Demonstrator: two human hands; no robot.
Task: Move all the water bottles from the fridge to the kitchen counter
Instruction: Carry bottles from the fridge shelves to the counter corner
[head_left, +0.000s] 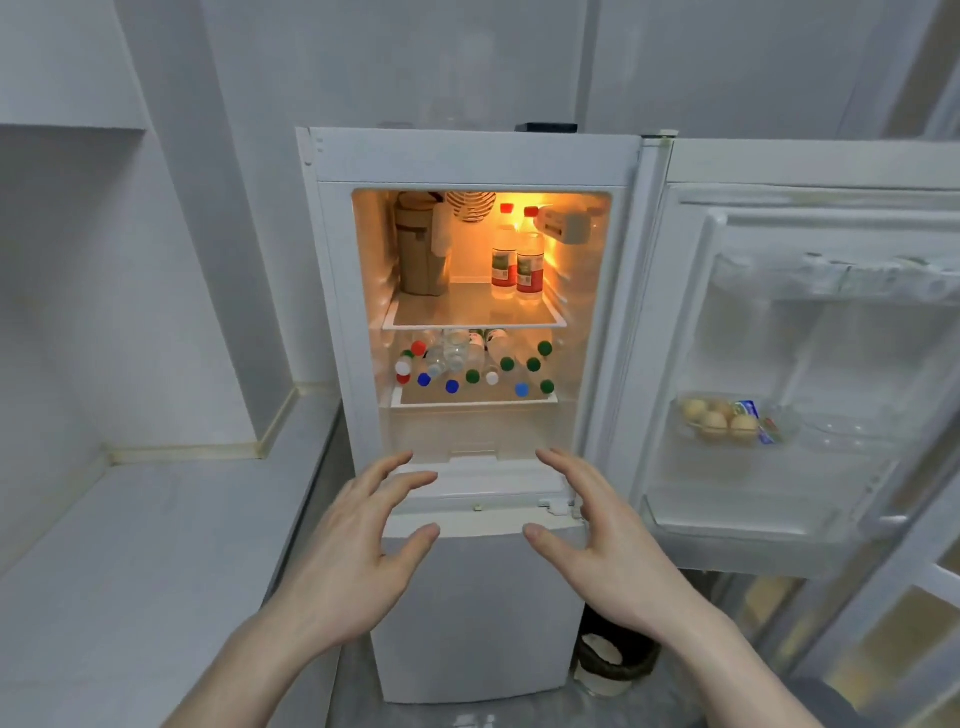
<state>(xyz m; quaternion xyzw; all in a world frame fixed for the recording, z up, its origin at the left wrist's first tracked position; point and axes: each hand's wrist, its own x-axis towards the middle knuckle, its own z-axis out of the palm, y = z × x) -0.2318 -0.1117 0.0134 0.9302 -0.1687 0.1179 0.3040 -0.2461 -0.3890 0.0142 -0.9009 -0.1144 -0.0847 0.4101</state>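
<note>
You are standing in a small home kitchen: before you is a white household fridge (470, 332) with its door (810, 364) swung open to the right, lit inside, with water bottles (517, 260) upright on the upper shelf and many more lying with caps outward on the shelf below. A carton of eggs (719, 418) sits in the door rack, a pale kitchen counter (130, 545) runs along your left against plain walls

A warm orange lamp glows inside the fridge (470, 156). The room looks pale and dim. The edges bend, and everything looks a little soft.
</note>
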